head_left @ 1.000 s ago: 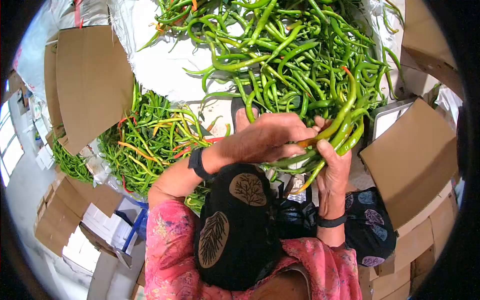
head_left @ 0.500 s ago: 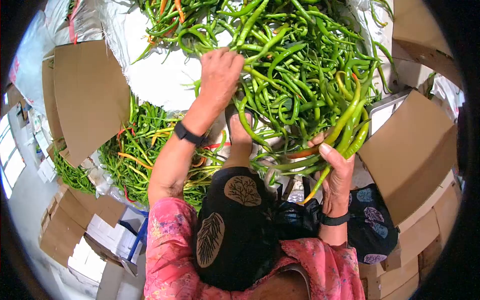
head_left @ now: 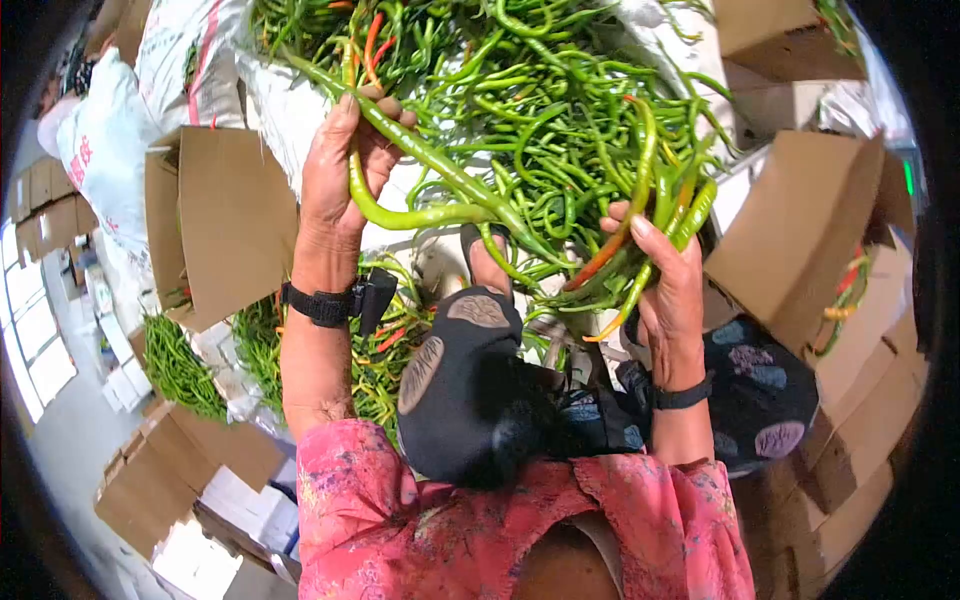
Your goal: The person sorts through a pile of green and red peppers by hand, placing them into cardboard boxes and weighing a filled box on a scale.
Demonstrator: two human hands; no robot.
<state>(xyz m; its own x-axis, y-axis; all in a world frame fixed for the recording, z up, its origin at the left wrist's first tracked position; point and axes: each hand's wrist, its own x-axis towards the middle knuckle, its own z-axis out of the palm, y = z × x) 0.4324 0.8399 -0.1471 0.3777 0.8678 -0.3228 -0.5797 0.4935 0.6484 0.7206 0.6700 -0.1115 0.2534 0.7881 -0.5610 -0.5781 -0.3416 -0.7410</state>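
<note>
Two long green chili peppers (head_left: 440,168) are gripped by my left hand (head_left: 345,165), fingers closed near their upper ends, and they slant down to the right. My right hand (head_left: 660,275) is closed round a bunch of chili peppers (head_left: 655,195), mostly green with one reddish-orange and one yellow-tipped. Both hands are raised in front of a large heap of green chilies (head_left: 540,110) on white sacking (head_left: 275,100). A few red chilies (head_left: 374,50) show at the heap's upper left.
Open cardboard boxes stand left (head_left: 235,225) and right (head_left: 795,220). More chilies (head_left: 180,365) are piled at the lower left, and others (head_left: 385,375) lie by my left forearm. My knee (head_left: 465,370) and foot (head_left: 488,265) are below the heap. A stuffed white sack (head_left: 105,150) stands upper left.
My left hand has come away from the heap to the left with two long green chilies in it. My right hand still holds its bunch in nearly the same place. The view has shifted slightly.
</note>
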